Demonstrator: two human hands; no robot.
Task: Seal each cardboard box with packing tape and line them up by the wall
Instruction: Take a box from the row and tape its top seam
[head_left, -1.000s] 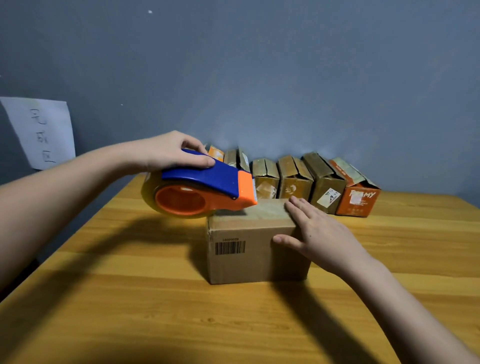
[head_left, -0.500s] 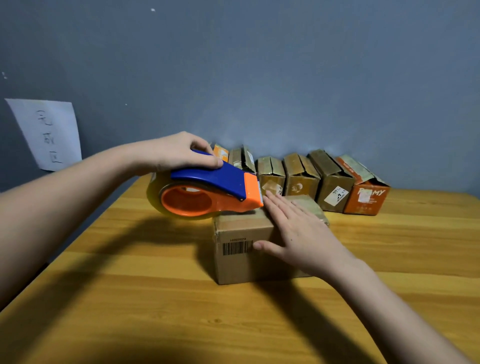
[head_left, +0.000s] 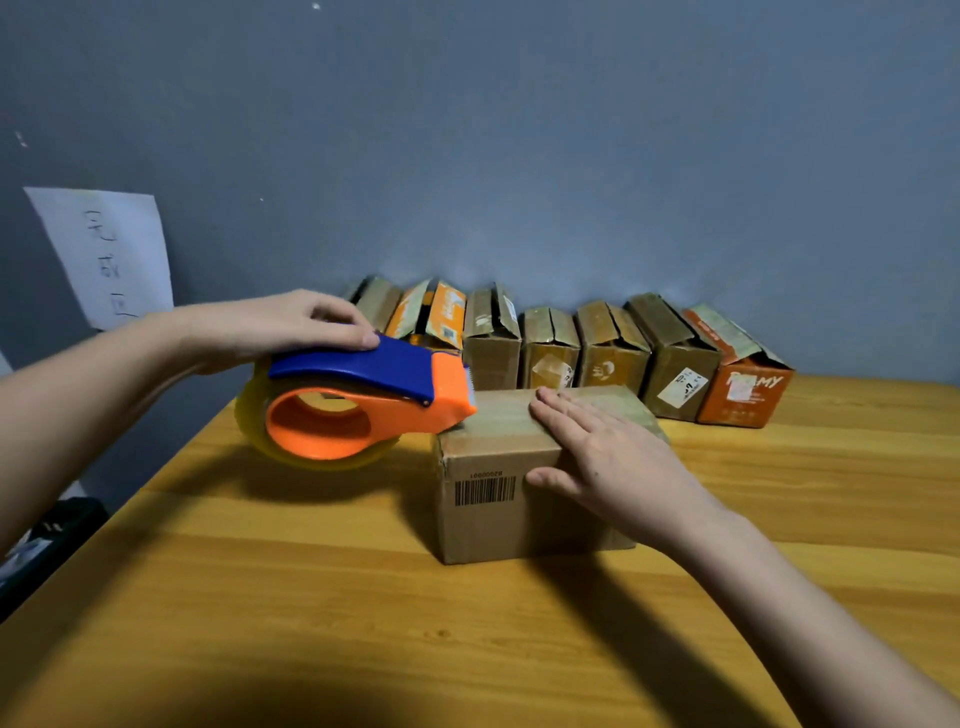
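A small brown cardboard box (head_left: 488, 514) with a barcode on its near face stands in the middle of the wooden table (head_left: 311, 597). My right hand (head_left: 608, 462) lies flat on the box's top with fingers straight and the thumb against the near face. My left hand (head_left: 270, 327) grips the blue handle of an orange and blue tape dispenser (head_left: 358, 405). The dispenser's cutter end touches the left edge of the box's top. A roll of clear tape sits in the dispenser.
Several small cardboard boxes (head_left: 613, 353) stand in a row against the grey wall, an orange one (head_left: 743, 389) at the right end. A white sheet of paper (head_left: 109, 254) hangs on the wall at the left. The table's left edge drops off near dark objects (head_left: 47, 535).
My right hand slid left across the box's top, then settled flat on it. The dispenser stayed at the box's left top edge in my left hand.
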